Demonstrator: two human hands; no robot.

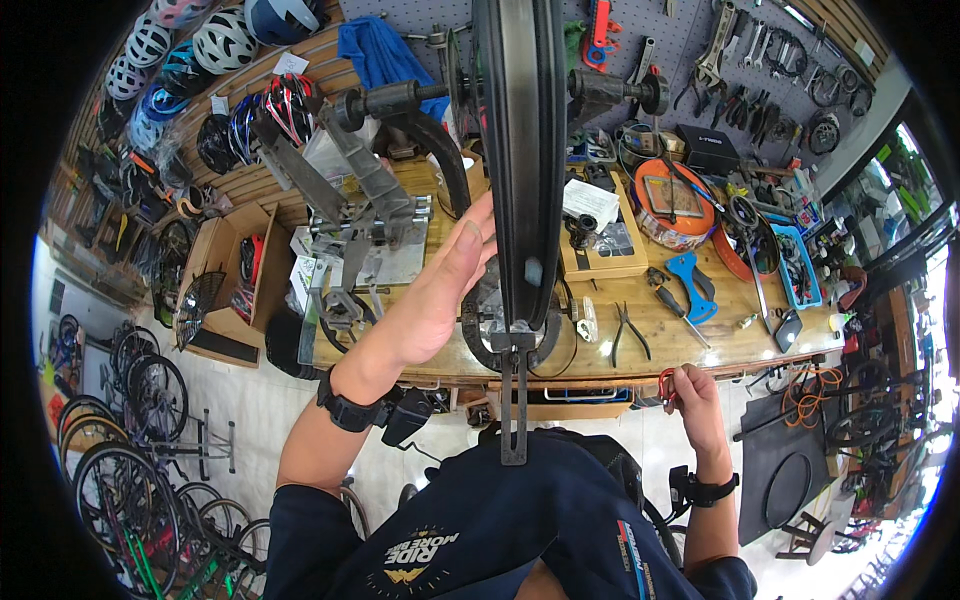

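A black bicycle wheel rim stands edge-on in a truing stand in front of me on the wooden workbench. My left hand is raised with fingers together, its fingertips resting against the left side of the rim. My right hand is low at the bench's front edge, fingers closed on a small red tool. Both wrists wear black bands.
Pliers, a blue tool, an orange round tray and small parts lie on the bench. A pegboard of wrenches hangs behind. Helmets line the left wall. Bicycle wheels stand on the floor at left.
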